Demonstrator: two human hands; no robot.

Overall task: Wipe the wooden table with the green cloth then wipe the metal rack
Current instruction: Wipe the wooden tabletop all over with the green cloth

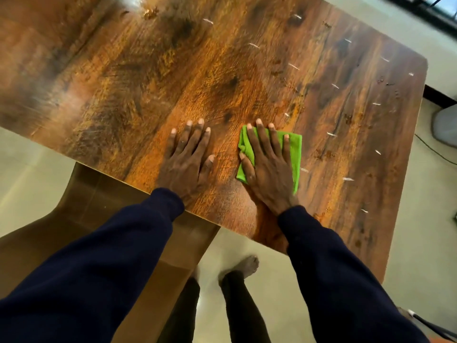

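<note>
The wooden table [222, 70] fills most of the head view, its dark brown grain streaked with small white specks toward the right. A folded green cloth [295, 151] lies flat near the table's front edge. My right hand [267, 169] presses down on the cloth with fingers spread, covering most of it. My left hand [188, 159] rests flat on the bare wood just left of the cloth, fingers apart, holding nothing. Both arms wear dark navy sleeves. No metal rack shows in this view.
A brown chair [86, 219] sits tucked under the table's front left edge. My bare feet [247, 267] stand on the pale tiled floor [420, 231]. A cable [435, 152] and a grey object [445, 125] lie on the floor at the right.
</note>
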